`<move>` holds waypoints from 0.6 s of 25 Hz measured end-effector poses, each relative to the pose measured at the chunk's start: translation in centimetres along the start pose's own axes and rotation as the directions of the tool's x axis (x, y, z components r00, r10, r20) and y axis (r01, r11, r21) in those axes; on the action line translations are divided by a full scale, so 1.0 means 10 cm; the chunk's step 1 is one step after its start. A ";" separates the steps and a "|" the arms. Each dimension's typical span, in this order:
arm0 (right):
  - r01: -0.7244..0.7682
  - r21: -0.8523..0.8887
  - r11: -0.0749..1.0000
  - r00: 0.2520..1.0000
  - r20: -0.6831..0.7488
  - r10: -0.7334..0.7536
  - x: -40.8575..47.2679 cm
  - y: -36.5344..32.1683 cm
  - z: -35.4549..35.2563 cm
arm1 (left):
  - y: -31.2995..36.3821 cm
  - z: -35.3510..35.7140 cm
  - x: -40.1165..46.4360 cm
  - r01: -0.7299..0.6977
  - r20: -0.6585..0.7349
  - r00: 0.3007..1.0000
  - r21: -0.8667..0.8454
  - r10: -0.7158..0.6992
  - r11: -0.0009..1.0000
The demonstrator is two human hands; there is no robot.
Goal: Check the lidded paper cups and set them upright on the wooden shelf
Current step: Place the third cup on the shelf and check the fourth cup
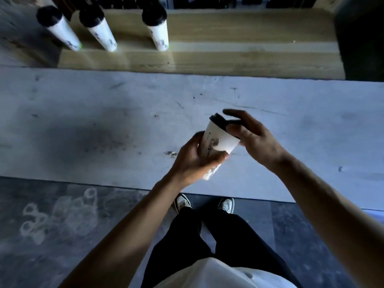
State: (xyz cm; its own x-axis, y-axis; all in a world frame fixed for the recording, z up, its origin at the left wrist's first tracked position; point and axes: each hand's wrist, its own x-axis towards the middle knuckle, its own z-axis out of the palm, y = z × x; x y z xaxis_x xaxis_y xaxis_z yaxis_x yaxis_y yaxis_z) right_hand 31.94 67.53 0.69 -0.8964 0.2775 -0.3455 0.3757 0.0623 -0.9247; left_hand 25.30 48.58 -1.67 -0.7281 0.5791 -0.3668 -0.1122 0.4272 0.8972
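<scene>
Left hand point(192, 161) gripped cup point(218, 142) body, tilted over grey floor; right hand point(247, 134) fingers pinched lid point(220, 121), likely seal check. Three cups upright on shelf point(228, 30).

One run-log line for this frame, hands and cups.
left hand: grips cup | right hand: fingers on lid | cup tilted | three cups upright on shelf

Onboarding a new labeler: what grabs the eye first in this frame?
The white paper cup with a black lid, tilted at centre frame: the left hand grips its body and the right hand has fingers on the lid. Next, three lidded cups standing upright on the left part of the wooden shelf, top of frame.
</scene>
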 end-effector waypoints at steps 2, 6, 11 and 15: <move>-0.025 0.159 0.987 0.998 -0.057 0.035 -0.06 -0.09 0.06 | 0.18 -0.03 -0.11 0.022 -0.004 1.000 0.002 -0.022 1.000; -0.047 0.413 0.909 0.986 -0.126 0.109 -0.24 -0.26 0.21 | 0.51 -0.05 -0.38 0.069 -0.049 0.996 0.004 -0.068 0.998; -0.120 0.370 0.921 0.984 -0.079 0.160 -0.38 -0.39 0.27 | 0.62 -0.18 -0.61 0.110 0.010 0.994 0.067 -0.111 0.992; -0.169 0.271 0.948 0.979 -0.063 0.193 -0.41 -0.39 0.30 | 0.61 -0.22 -0.72 0.212 0.035 0.975 0.166 -0.221 0.963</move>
State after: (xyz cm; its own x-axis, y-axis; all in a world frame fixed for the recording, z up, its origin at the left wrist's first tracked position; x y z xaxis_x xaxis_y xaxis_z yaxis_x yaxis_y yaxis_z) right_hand 33.48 63.23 5.19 -0.7907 0.3443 -0.5062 0.4434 -0.2481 -0.8613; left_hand 28.38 45.49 6.99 -0.6612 0.4944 -0.5643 -0.1501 0.6499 0.7451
